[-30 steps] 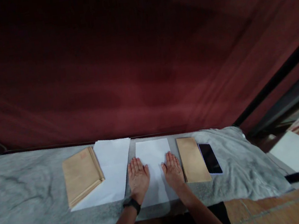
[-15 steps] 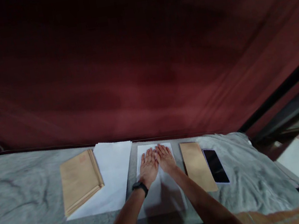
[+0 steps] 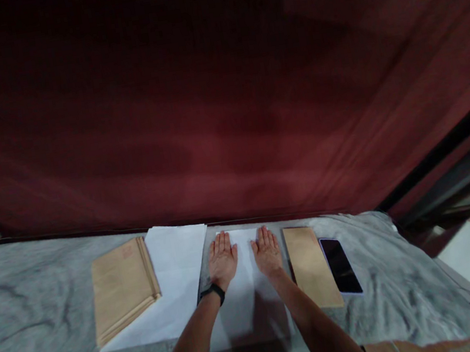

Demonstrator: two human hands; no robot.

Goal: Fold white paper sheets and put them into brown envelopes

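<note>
A white sheet of paper [image 3: 251,301] lies in front of me on the grey cloth, a shadow across its near half. My left hand [image 3: 223,259] rests flat over its far left edge, with a dark watch on the wrist. My right hand [image 3: 268,251] lies flat over the far right edge, fingers stretched forward. A strip of bare paper shows between the two hands. Just right of my right hand is a brown envelope [image 3: 312,268], lying flat.
A stack of brown envelopes [image 3: 121,286] sits at left, partly on a pile of white sheets [image 3: 181,273]. A phone [image 3: 341,266] with a dark screen lies right of the single envelope. The grey cloth [image 3: 393,276] is wrinkled. A dark red surface [image 3: 232,158] rises behind.
My hands have slid apart from the middle of the sheet, the left one outward to the left and the right one outward to the right. Both stay flat.
</note>
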